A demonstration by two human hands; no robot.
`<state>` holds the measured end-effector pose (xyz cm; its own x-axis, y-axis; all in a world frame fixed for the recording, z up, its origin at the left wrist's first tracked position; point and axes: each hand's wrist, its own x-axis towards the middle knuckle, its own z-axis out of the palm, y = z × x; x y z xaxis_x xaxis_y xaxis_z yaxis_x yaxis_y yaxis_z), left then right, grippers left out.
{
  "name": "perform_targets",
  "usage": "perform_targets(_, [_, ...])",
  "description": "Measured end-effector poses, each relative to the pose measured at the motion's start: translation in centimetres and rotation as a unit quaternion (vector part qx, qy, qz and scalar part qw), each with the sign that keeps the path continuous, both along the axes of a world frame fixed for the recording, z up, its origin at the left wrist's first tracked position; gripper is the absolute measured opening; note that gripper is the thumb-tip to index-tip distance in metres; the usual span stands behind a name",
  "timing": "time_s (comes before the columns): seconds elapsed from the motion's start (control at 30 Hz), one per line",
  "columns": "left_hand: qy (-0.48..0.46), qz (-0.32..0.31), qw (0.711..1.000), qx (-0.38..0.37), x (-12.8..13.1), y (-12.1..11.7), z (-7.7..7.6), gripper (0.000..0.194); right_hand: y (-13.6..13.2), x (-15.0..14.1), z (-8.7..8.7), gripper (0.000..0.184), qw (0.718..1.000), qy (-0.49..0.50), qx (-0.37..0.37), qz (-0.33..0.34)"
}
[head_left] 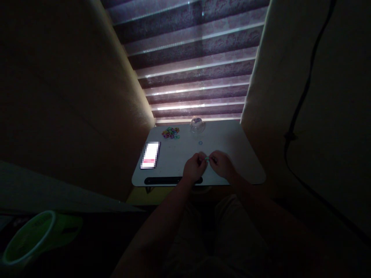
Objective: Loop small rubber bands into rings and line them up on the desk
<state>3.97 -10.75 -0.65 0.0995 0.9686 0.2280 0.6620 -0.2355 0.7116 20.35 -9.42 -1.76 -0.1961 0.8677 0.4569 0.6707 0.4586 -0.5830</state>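
Observation:
Over the near middle of a small white lap table (243, 162), my left hand (195, 166) and my right hand (220, 163) meet fingertip to fingertip. Both are closed in a pinch on a tiny pale green band (206, 158) held between them. A single small blue ring (200, 143) lies on the tabletop just beyond my hands. A heap of several coloured rings (171, 133) sits at the far left of the table. The scene is dim, so fine detail of the band is hard to make out.
A lit phone (150, 155) lies on the table's left side. A small clear container (197, 126) stands at the far edge. Striped blinds (191, 77) hang behind. A green cup (31, 239) is at lower left, a dark cable (301, 100) on the right wall.

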Motion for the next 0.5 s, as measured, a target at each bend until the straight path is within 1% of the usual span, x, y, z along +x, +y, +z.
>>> perform_targets(0.37, [0.0, -0.008, 1.0, 0.01, -0.11, 0.01, -0.03, 0.012, 0.03, -0.04, 0.05, 0.01, 1.0, -0.005, 0.006, 0.0])
perform_targets(0.5, [0.006, -0.004, 1.0, -0.002, -0.06, 0.06, -0.08, 0.014, 0.07, -0.02, 0.03, 0.01, 1.0, -0.004, 0.005, 0.001])
